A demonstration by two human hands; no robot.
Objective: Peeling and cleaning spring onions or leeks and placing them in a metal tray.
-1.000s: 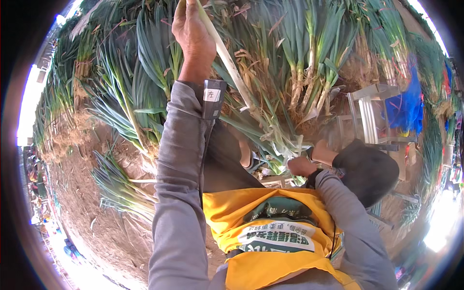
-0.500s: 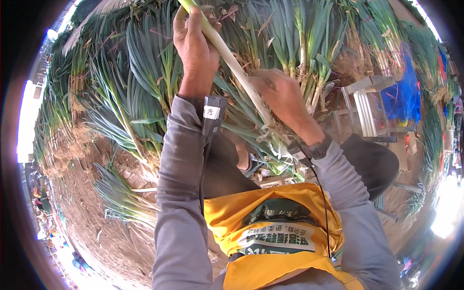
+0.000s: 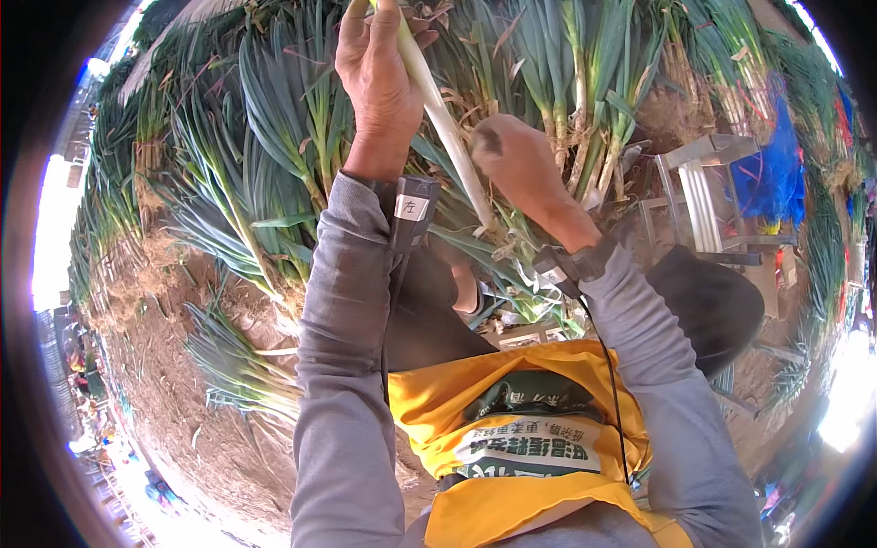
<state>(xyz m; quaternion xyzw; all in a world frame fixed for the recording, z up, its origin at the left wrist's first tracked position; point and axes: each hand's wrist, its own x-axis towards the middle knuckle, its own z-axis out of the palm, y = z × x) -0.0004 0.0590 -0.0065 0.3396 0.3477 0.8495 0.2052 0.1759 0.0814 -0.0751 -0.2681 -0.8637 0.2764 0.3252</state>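
Upright at the top of the view, my left hand (image 3: 382, 87) grips a long green onion (image 3: 449, 132) by its upper stalk. The pale stem slants down to the right, its root end near the middle of the picture. Just right of the stem, my right hand (image 3: 523, 173) is closed with curled fingers. It looks slightly apart from the stem; whatever it pinches, if anything, is hidden. Whitish peeled leaf scraps (image 3: 539, 297) lie below the root end, by my right wrist.
Bundles of green onions (image 3: 283, 119) spread across the far side and left. A small bunch (image 3: 242, 370) lies on the brown soil (image 3: 201, 457). A metal-framed stool (image 3: 708, 155) stands at the right beside blue plastic (image 3: 776, 173). My knee (image 3: 708, 306) is near it.
My right hand has moved slightly up and away from the stem. My left hand and the green onion have shifted a little to the right, the stem standing steeper.
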